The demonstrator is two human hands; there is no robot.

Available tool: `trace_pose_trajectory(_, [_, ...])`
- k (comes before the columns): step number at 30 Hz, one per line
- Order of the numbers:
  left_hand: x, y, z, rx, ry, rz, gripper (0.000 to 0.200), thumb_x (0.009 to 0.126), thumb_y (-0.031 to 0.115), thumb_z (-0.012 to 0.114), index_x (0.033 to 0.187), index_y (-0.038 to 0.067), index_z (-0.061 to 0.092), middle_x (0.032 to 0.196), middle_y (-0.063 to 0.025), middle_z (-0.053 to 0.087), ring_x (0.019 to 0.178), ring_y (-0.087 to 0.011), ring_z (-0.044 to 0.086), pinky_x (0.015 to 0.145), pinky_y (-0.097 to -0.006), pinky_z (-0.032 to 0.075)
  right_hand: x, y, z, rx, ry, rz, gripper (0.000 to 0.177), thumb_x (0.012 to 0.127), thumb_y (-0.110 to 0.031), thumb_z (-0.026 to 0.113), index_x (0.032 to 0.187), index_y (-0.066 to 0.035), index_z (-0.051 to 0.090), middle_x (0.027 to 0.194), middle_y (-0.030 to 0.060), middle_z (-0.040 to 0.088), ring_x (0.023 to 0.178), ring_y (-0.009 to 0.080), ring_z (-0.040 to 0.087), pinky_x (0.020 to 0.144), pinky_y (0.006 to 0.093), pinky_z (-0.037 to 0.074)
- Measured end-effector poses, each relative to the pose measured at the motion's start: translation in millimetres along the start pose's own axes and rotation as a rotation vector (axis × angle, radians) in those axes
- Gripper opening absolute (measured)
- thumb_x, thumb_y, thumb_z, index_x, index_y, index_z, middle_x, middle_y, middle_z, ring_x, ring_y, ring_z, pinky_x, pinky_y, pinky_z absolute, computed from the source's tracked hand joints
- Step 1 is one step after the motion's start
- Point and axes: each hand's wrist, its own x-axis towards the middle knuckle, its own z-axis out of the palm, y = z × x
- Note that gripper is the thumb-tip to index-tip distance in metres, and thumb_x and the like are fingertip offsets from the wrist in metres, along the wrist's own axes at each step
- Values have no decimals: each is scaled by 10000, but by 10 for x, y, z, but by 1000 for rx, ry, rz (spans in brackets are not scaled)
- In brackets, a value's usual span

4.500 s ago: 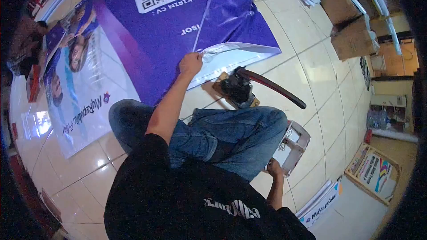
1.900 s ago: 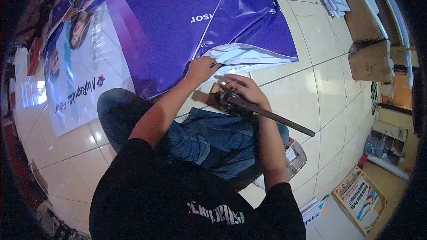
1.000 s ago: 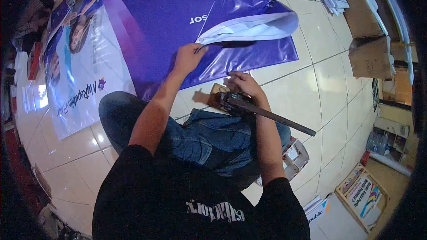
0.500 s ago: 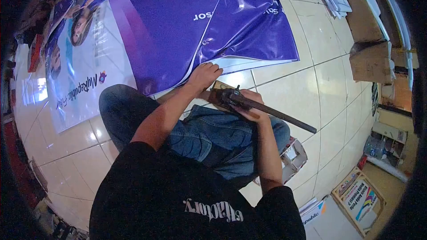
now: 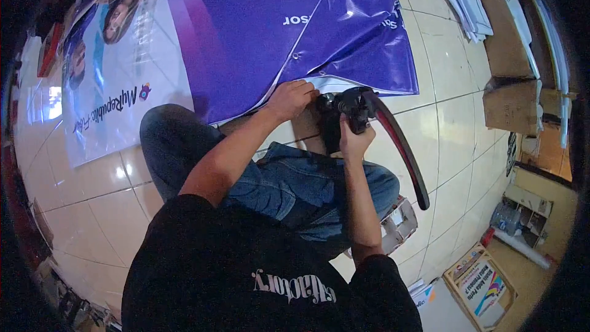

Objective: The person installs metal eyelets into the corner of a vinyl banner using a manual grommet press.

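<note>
The left hand [image 5: 291,99] reaches forward, pinching the purple banner [image 5: 239,37]'s edge, while the right hand [image 5: 356,141] grips the black press [image 5: 358,104].

The banner [image 5: 236,43] looks glossy plastic, the jeans [image 5: 270,187] matt denim.

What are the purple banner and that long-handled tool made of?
The banner looks like glossy flexible plastic, perhaps vinyl: bright glints and soft creases. The tool seems dark metal, from its chunky mechanism; its smooth handle, black with red, could be metal or plastic.
</note>
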Motion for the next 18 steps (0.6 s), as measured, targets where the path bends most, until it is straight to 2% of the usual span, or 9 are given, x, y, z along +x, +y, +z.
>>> trace_pose_trajectory(4, [-7, 7, -96, 16, 3, -40, 184, 767, 141, 586, 938, 84, 628, 887, -40, 592, 816, -222, 600, 644, -345, 507, 1, -61, 213, 6, 18, 41, 191, 760, -122, 713, 815, 52, 656, 741, 55, 654, 693, 102, 580, 662, 260, 462])
trace_pose_trajectory(6, [-7, -17, -72, 12, 68, -15, 168, 797, 158, 561, 932, 84, 627, 899, -37, 598, 809, -216, 603, 608, -334, 506, 6, -99, 278, -2, 33, 29, 192, 762, -122, 711, 819, 52, 655, 743, 58, 653, 695, 103, 581, 661, 264, 465])
trace_pose_trajectory(7, [-1, -5, -65, -37, -13, -61, 179, 832, 165, 539, 966, 86, 628, 913, -54, 603, 834, -236, 601, 650, -353, 509, -5, -110, 290, -9, 24, 29, 192, 762, -122, 711, 819, 52, 655, 743, 58, 653, 695, 103, 581, 661, 264, 465])
trace_pose_trajectory(8, [-5, 0, -54, -41, -8, -69, 179, 832, 165, 539, 966, 86, 628, 913, -54, 603, 834, -236, 601, 650, -353, 509, -1, -120, 303, -21, 34, 21, 194, 749, -115, 704, 846, 45, 655, 730, 64, 657, 673, 108, 591, 646, 269, 471])
trace_pose_trajectory(10, [-29, -22, 12, -26, -37, 10, 200, 842, 162, 532, 999, 87, 629, 921, -71, 606, 864, -258, 595, 703, -376, 506, 29, -121, 340, -34, 38, 13, 205, 736, -108, 696, 872, 38, 655, 718, 70, 660, 651, 112, 601, 631, 273, 477])
trace_pose_trajectory(14, [-64, -42, 87, -57, -10, 45, 232, 833, 146, 528, 1036, 89, 624, 927, -75, 606, 888, -274, 588, 737, -390, 499, 128, -51, 463, 11, 101, -27, 199, 734, -111, 698, 866, 33, 657, 708, 67, 654, 656, 122, 603, 636, 275, 479])
trace_pose_trajectory(16, [-48, -1, 68, -74, 45, -27, 250, 795, 131, 539, 1027, 90, 622, 938, -68, 607, 889, -272, 587, 728, -373, 502, 160, -65, 462, 65, 128, -32, 195, 736, -115, 698, 861, 31, 658, 706, 65, 652, 657, 125, 604, 638, 275, 480])
trace_pose_trajectory(18, [-40, -2, 43, -86, 64, -10, 230, 789, 137, 560, 1004, 89, 628, 943, -74, 607, 892, -273, 586, 739, -378, 499, 171, -98, 393, 13, 37, 62, 196, 771, -102, 697, 892, 42, 643, 787, 53, 646, 717, 113, 579, 685, 257, 459])
